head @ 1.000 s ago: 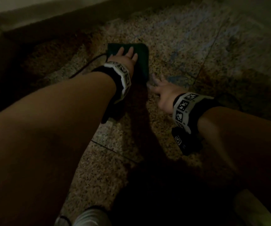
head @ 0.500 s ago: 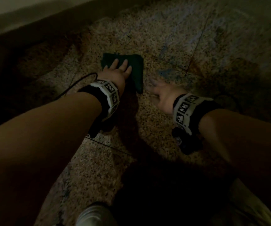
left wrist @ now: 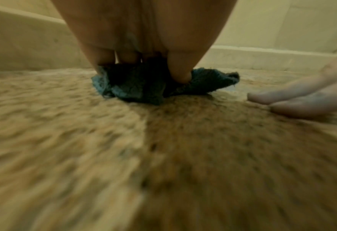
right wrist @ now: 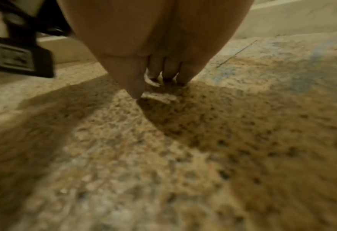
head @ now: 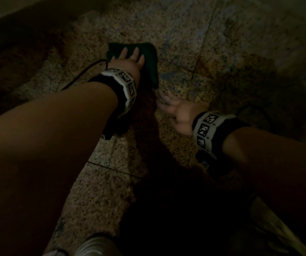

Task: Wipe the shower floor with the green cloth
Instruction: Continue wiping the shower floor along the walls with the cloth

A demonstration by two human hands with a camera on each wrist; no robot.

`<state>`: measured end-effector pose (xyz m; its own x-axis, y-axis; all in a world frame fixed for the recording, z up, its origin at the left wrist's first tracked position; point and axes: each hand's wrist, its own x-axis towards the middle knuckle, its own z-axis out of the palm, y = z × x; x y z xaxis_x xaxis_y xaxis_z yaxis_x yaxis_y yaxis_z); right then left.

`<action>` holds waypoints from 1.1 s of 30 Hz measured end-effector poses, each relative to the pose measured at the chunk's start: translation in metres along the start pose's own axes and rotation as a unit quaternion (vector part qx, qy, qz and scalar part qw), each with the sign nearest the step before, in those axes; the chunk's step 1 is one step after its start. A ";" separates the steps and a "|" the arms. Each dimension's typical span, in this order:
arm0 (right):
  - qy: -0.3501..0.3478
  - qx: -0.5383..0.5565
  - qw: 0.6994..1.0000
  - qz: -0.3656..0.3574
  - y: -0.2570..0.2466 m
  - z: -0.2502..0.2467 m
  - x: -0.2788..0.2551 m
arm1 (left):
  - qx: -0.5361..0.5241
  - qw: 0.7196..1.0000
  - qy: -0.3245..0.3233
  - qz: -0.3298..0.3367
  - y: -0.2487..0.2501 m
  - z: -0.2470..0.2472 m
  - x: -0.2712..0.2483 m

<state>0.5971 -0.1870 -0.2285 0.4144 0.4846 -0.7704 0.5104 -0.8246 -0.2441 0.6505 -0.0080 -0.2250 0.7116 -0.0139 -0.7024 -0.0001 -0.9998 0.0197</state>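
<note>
Now green cloth (head: 149,58) nearer right hand (head: 178,111).

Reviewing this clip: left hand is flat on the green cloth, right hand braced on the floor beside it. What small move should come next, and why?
Probably slide the green cloth right and away, toward the bluish smear and brown stain on the shower floor. The left hand already presses it flat with straight fingers, so no new grip is needed. The right hand rests on bare floor just nearer than the cloth, apart from it.
</note>
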 end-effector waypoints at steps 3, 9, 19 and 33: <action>0.020 0.045 0.999 0.002 -0.006 -0.002 -0.003 | 0.011 1.000 -0.005 -0.004 0.003 -0.001 0.003; 0.107 0.077 0.985 0.112 0.011 0.004 -0.022 | 0.034 0.999 0.009 0.024 -0.001 0.019 -0.008; 0.052 0.021 0.987 0.151 0.025 0.008 -0.029 | 0.045 0.995 0.006 0.084 0.009 0.039 -0.027; 0.082 0.094 0.985 0.120 0.032 0.022 -0.034 | 0.056 0.995 0.003 0.080 0.049 0.021 -0.023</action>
<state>0.5829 -0.2366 -0.2228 0.6301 0.2981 -0.7170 0.2414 -0.9528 -0.1839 0.6196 -0.0569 -0.2231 0.6999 -0.1730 -0.6929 -0.1921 -0.9801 0.0507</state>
